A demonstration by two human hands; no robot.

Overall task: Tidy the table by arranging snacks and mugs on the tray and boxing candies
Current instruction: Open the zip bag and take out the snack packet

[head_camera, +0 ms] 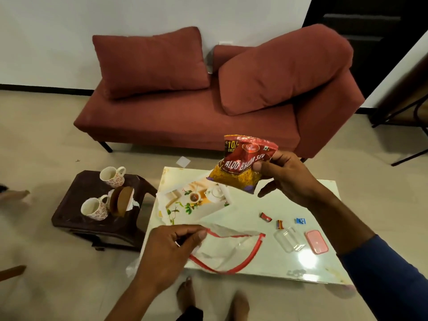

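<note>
My right hand (287, 174) holds a red and yellow snack packet (240, 165) up above the table, over the printed tray (185, 200). At the table's near edge my left hand (171, 251) pinches the rim of a clear plastic bag with red trim (229, 251). Three wrapped candies lie on the table: a red one (265, 216), an orange one (279, 224) and a blue one (300, 221). Beside them are a clear plastic box (288, 238) and its pink lid (316, 241). Two floral mugs (112, 176) (95, 209) stand on a dark stool.
The glossy white table (301, 205) is low, with my bare feet (185, 297) under its near edge. The dark stool (76, 205) at its left also carries a brown round object (120, 201) on tissue. A red sofa (208, 112) stands behind. A paper scrap (183, 161) lies on the floor.
</note>
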